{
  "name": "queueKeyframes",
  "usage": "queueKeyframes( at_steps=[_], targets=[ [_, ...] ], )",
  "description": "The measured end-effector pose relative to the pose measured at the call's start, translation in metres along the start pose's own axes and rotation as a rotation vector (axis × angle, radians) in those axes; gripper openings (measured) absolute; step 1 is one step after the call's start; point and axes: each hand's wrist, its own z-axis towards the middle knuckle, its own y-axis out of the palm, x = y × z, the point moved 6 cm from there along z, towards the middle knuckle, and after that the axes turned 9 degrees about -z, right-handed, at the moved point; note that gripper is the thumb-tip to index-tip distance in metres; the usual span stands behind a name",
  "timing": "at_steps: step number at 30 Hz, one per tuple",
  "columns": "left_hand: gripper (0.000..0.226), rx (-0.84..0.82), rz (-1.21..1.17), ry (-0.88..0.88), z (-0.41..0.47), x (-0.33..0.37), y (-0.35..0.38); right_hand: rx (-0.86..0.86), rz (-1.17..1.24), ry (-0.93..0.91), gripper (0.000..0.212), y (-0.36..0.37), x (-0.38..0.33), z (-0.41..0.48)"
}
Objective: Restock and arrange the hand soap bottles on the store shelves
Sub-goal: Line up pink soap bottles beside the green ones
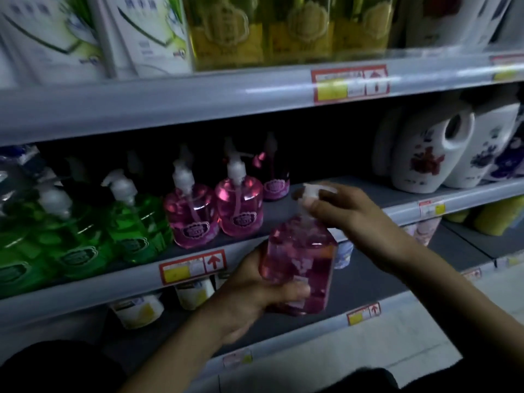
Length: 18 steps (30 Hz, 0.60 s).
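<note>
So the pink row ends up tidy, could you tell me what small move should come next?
Probably set the clear pink pump bottle on the grey shelf beside the two front pink bottles: left hand grips its body, right hand its white pump.

Dim light falls on long grey metal shelf tiers (198,92), their front rails carrying red-and-yellow price tags (350,83); pale smooth flooring (453,321) shows lower right.
</note>
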Motion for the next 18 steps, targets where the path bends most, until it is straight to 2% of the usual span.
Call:
queueKeyframes(
  at_steps=[5, 6, 8, 10, 11, 12, 14, 16, 18],
  targets=[
    [0.077, 0.378, 0.372, 0.299, 0.007, 0.019, -0.008, 0.127, -0.024, 0.183, 0.032, 0.013, 0.010, 0.013],
    [0.079, 0.423, 0.441, 0.335, 0.007, 0.021, -0.006, 0.148, -0.039, 0.208, 0.037, 0.013, 0.012, 0.014],
    [0.078, 0.472, 0.464, 0.315, 0.008, 0.023, -0.006, 0.193, -0.093, 0.174, 0.032, 0.009, 0.004, 0.015],
    [0.068, 0.401, 0.254, 0.187, 0.013, 0.018, -0.010, 0.196, -0.098, 0.113, 0.024, 0.006, -0.012, 0.017],
    [0.062, 0.290, 0.071, 0.104, 0.015, 0.013, -0.008, 0.160, -0.028, 0.093, 0.021, 0.007, -0.016, 0.017],
    [0.057, 0.155, -0.157, 0.014, 0.015, 0.008, 0.000, 0.102, 0.103, 0.100, 0.019, 0.008, -0.016, 0.018],
    [0.053, 0.000, -0.543, -0.175, 0.012, 0.000, 0.015, -0.041, 0.421, 0.171, 0.029, 0.013, -0.015, 0.014],
    [0.052, -0.029, -0.735, -0.252, 0.011, -0.007, 0.023, -0.107, 0.510, 0.175, 0.035, 0.015, -0.015, 0.011],
    [0.045, 0.081, -0.778, -0.254, 0.015, -0.010, 0.027, -0.033, 0.495, 0.156, 0.031, 0.009, -0.008, 0.008]
  ],
)
